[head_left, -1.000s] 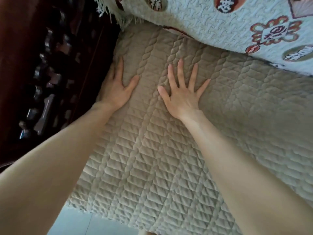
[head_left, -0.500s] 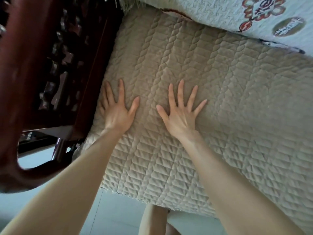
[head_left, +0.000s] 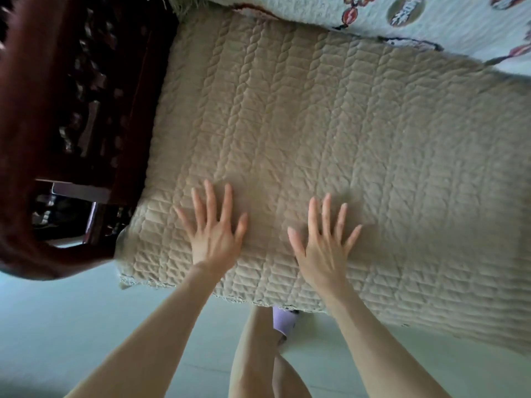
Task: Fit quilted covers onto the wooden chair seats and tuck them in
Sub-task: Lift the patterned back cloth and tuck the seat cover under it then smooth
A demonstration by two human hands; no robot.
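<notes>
A beige quilted cover (head_left: pixel 330 133) lies spread over the wooden chair seat and hangs over its front edge. My left hand (head_left: pixel 214 231) lies flat on the cover near the front edge, fingers spread and straight. My right hand (head_left: pixel 321 245) presses flat beside it to the right, fingers spread too. Neither hand holds anything. The seat's wood is hidden under the cover.
A dark carved wooden armrest (head_left: pixel 71 116) stands along the cover's left side. A white patterned throw (head_left: pixel 373 15) drapes over the chair back at the top. Below the seat is pale floor (head_left: pixel 57 326), with my legs and a purple slipper (head_left: pixel 283 323).
Both flat hands have slid from the back of the seat toward the front edge of the cover. The view has pulled back, showing the floor and my legs.
</notes>
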